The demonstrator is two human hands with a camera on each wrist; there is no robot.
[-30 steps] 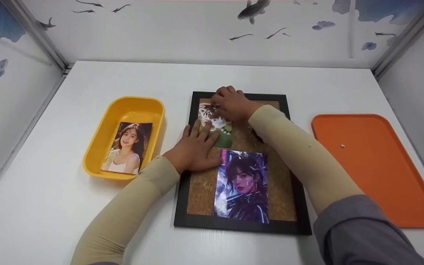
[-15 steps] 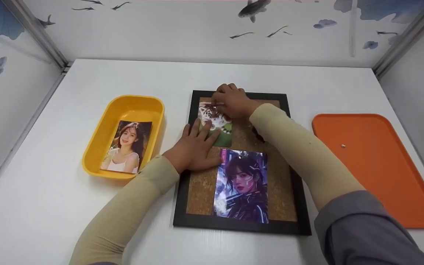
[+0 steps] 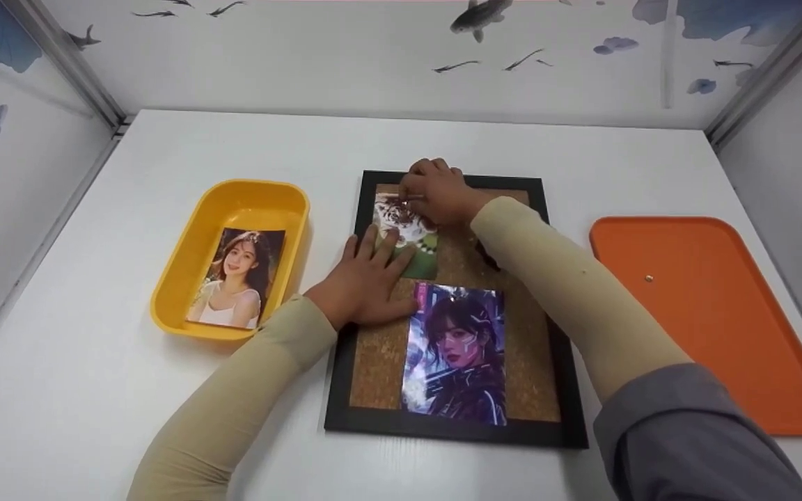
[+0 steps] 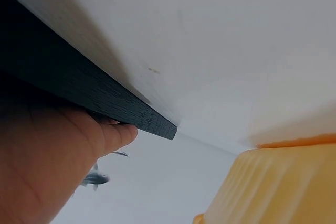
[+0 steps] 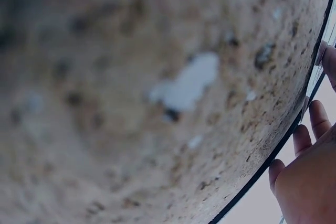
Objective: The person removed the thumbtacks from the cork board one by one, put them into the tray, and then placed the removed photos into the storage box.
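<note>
A cork board [image 3: 376,379] with a black frame lies on the white table. My left hand [image 3: 361,282] rests flat on its left side, fingers spread over the lower part of a tiger photo [image 3: 427,245]. At that photo's top, my right hand [image 3: 439,193] pinches a small shiny thumbtack [image 3: 405,203], mostly hidden by the fingertips. Below lies a purple picture of a dark-haired figure [image 3: 460,362], with a tack at its top. The left wrist view shows the black frame edge [image 4: 100,87] beside the hand; blurred cork [image 5: 131,150] fills the right wrist view.
To the left stands a yellow tray [image 3: 178,285] holding a portrait photo [image 3: 234,285] of a person in white. An orange tray [image 3: 707,334] at the right carries one small tack [image 3: 649,278]. Patterned white panels [image 3: 345,62] enclose the table's back and sides.
Both hands keep practically the same place on the tiger photo. The right fingertips shift very slightly at its top, and the whole view drifts a little.
</note>
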